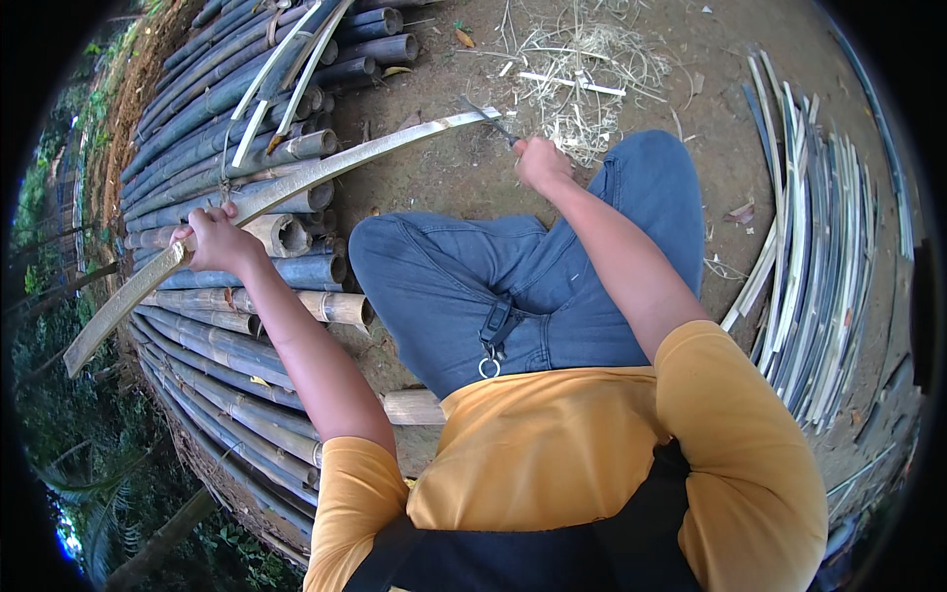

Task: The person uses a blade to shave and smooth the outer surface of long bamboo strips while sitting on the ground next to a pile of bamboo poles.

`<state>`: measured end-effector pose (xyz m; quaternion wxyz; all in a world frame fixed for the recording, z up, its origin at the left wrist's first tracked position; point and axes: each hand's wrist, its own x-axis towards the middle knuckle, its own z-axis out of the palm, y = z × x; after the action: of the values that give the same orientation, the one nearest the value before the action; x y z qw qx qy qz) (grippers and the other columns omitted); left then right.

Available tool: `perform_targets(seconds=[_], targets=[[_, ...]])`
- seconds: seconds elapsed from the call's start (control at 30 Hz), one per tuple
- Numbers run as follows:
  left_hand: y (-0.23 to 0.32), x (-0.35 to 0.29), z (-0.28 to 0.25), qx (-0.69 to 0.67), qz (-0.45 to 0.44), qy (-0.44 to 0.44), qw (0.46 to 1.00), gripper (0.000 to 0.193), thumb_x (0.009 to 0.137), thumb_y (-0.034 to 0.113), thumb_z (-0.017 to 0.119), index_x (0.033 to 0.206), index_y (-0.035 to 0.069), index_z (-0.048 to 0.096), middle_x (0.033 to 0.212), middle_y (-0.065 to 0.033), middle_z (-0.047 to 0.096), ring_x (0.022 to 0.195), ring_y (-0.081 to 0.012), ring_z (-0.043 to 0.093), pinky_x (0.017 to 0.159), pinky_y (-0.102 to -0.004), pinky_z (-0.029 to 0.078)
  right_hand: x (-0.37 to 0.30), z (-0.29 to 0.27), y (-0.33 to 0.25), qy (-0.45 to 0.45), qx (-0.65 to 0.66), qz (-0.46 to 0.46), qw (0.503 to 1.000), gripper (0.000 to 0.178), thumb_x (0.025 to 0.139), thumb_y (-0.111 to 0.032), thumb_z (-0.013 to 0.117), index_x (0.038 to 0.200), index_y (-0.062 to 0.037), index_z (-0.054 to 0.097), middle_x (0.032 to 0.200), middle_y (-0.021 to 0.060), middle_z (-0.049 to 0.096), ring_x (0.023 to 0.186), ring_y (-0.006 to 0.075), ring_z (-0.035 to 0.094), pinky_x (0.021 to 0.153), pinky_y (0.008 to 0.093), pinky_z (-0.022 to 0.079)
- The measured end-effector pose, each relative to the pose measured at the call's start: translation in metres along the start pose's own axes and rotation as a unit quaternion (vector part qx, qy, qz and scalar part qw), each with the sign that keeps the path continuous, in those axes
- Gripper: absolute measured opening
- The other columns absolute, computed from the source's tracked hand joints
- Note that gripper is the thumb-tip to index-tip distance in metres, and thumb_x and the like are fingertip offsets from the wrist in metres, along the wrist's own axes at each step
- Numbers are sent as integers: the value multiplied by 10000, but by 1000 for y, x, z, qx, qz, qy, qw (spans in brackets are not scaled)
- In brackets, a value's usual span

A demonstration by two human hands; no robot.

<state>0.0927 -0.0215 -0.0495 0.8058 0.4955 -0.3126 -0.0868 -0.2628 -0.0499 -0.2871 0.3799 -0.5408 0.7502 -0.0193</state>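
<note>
A long pale bamboo strip [340, 164] runs from the lower left up toward the middle. My left hand [219, 240] is closed around it, over the bamboo poles. My right hand [543, 164] grips the handle of a knife [490, 120], out beyond my knees. The knife's thin dark blade lies at the far tip of the strip and appears to touch it. Right beyond the blade is a heap of pale curled shavings [592, 74] on the ground.
Dark bamboo poles [222, 335] lie stacked along the left side, with several split strips [296, 79] on top at the far end. To the right lies a bundle of long split bamboo strips [814, 266]. My crossed legs [464, 266] are on bare brown soil [424, 178].
</note>
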Motion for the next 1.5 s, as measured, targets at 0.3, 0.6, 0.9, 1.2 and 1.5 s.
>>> perform_targets(seconds=[0.3, 0.6, 0.9, 1.2, 1.5], targets=[[5, -3, 3, 15, 14, -10, 1000, 389, 803, -158, 555, 940, 140, 347, 668, -26, 422, 498, -122, 367, 460, -341, 373, -7, -1, 12, -2, -20, -14, 1000, 380, 1017, -386, 530, 1131, -75, 716, 1143, 175, 712, 1095, 324, 685, 915, 429, 544], [10, -7, 13, 34, 21, 8, 999, 389, 832, -165, 556, 951, 146, 354, 649, -12, 408, 480, -112, 353, 447, -328, 366, -11, -26, 5, -2, -10, -30, 1000, 314, 1007, -323, 547, 1176, -110, 704, 1161, 168, 706, 1107, 322, 680, 920, 423, 551], [29, 11, 23, 17, 25, 27, 999, 292, 861, -60, 536, 996, 132, 362, 631, 9, 399, 497, -91, 356, 455, -300, 356, -18, -42, -12, -37, 1, -71, 997, 284, 1001, -308, 541, 1167, -129, 685, 1133, 158, 707, 1068, 333, 684, 881, 468, 544], [21, 25, -25, -11, 46, 62, 997, 255, 890, -64, 502, 940, 137, 352, 613, 9, 404, 460, -83, 335, 431, -295, 300, -13, -10, -30, -10, -43, -162, 986, 283, 998, -332, 517, 1096, -114, 668, 1049, 213, 706, 1008, 408, 679, 876, 512, 524], [-4, 28, -99, -31, 32, 112, 993, 310, 872, -104, 501, 937, 161, 352, 583, 26, 374, 448, -79, 314, 425, -285, 272, 4, 2, -26, -17, -141, -84, 986, 348, 994, -363, 532, 1195, -124, 685, 1183, 210, 682, 1119, 392, 652, 946, 491, 508]])
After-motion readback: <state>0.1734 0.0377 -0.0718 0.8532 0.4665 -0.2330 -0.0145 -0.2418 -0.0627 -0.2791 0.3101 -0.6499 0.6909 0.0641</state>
